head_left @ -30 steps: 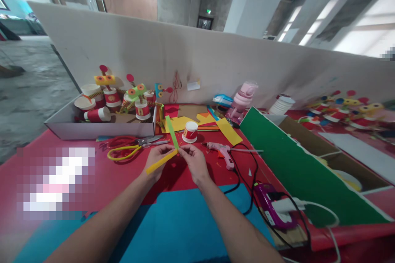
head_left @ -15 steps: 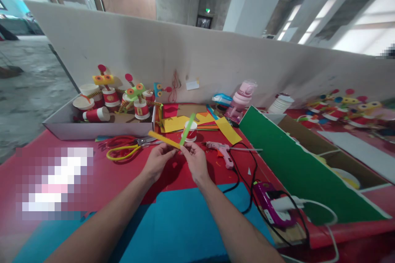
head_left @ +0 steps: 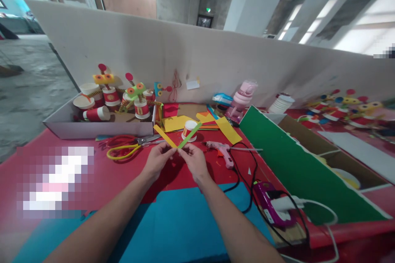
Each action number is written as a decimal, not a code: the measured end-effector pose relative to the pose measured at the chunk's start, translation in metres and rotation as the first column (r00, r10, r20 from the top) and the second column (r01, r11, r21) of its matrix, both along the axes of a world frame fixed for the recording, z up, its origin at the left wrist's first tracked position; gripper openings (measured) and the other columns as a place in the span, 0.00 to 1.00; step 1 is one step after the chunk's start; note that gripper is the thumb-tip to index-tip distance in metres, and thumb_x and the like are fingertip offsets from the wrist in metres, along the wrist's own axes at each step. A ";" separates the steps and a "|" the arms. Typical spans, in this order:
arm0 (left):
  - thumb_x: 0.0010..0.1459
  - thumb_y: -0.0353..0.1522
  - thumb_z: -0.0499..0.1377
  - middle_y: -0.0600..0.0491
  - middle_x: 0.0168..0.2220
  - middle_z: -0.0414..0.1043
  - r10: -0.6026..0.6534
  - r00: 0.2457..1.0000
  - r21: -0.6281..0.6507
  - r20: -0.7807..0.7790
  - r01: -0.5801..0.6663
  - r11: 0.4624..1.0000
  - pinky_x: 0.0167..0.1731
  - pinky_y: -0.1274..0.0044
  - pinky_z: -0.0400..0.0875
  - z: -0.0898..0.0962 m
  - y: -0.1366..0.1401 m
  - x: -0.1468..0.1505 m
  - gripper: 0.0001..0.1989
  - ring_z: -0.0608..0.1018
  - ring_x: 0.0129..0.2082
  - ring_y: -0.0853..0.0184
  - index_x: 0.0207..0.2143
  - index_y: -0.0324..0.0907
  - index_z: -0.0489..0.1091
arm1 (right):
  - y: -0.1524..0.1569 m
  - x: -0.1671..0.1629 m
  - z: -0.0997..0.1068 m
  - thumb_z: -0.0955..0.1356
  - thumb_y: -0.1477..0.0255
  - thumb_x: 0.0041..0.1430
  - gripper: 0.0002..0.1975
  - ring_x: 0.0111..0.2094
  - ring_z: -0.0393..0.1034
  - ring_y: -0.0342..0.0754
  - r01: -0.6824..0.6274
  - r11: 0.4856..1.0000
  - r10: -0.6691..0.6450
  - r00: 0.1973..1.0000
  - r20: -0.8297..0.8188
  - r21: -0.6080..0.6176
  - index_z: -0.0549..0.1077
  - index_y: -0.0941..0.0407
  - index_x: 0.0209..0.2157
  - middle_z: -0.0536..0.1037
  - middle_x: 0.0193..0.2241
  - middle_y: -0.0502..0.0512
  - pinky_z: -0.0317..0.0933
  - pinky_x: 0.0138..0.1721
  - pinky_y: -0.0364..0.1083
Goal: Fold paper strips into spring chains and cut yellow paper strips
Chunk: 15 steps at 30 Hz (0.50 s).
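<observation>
Two narrow paper strips meet at their near ends between my hands and spread apart in a V. The yellow strip (head_left: 165,136) points to the far left, the green strip (head_left: 190,134) to the far right. My left hand (head_left: 159,159) pinches the joined end from the left. From the other side, the fingertips of my right hand (head_left: 194,160) pinch the same end, where the fingers cover the exact overlap. Just beyond the strips a red and white paper cup (head_left: 189,128) stands on the table, partly behind the green one.
Yellow-handled scissors (head_left: 123,152) lie left of my hands. A pink glue gun (head_left: 222,150) with a black cord lies to the right, near a purple power strip (head_left: 268,201). Cup figures fill a box (head_left: 101,130) at back left. A green panel (head_left: 286,168) rises on the right.
The strips have swung from a crossed, uneven angle into a more even V. The green strip now leans lower and further right; the yellow one tilts more steeply. My hands have barely moved.
</observation>
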State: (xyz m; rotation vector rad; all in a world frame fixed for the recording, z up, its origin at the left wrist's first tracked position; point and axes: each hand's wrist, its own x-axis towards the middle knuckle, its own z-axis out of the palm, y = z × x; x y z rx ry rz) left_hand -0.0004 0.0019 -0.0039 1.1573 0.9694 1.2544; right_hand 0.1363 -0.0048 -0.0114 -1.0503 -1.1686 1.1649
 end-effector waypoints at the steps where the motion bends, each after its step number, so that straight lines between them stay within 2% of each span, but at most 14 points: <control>1: 0.46 0.37 0.66 0.55 0.25 0.71 0.000 1.000 -0.006 0.013 0.000 1.000 0.25 0.79 0.64 -0.001 0.000 0.000 0.12 0.68 0.22 0.73 0.29 0.38 0.73 | -0.001 -0.001 0.001 0.72 0.65 0.48 0.10 0.29 0.71 0.46 0.011 1.000 -0.011 1.000 0.005 -0.006 0.74 0.58 0.29 0.78 0.26 0.52 0.64 0.32 0.44; 6: 0.47 0.37 0.66 0.56 0.23 0.68 0.037 0.997 -0.013 0.069 -0.036 0.999 0.24 0.80 0.64 -0.003 0.000 0.002 0.11 0.67 0.22 0.74 0.28 0.38 0.71 | -0.003 -0.004 0.001 0.71 0.63 0.48 0.11 0.28 0.71 0.46 0.038 0.999 -0.038 0.999 0.010 -0.021 0.74 0.57 0.28 0.78 0.25 0.52 0.63 0.31 0.43; 11: 0.49 0.38 0.65 0.57 0.22 0.67 -0.045 0.996 -0.055 0.077 0.050 0.997 0.23 0.81 0.65 -0.001 -0.002 0.001 0.12 0.67 0.21 0.74 0.29 0.39 0.69 | -0.001 -0.004 -0.003 0.72 0.63 0.47 0.12 0.27 0.67 0.44 0.154 0.987 -0.153 0.988 0.019 -0.040 0.75 0.58 0.28 0.76 0.24 0.51 0.60 0.29 0.42; 15: 0.49 0.38 0.65 0.57 0.21 0.66 -0.017 1.000 -0.030 0.020 0.018 0.999 0.23 0.81 0.64 -0.002 0.000 -0.001 0.12 0.67 0.21 0.73 0.26 0.39 0.68 | 0.001 -0.002 -0.003 0.73 0.63 0.45 0.13 0.27 0.67 0.44 0.066 0.995 -0.070 0.997 -0.045 -0.080 0.75 0.58 0.28 0.77 0.24 0.51 0.61 0.30 0.43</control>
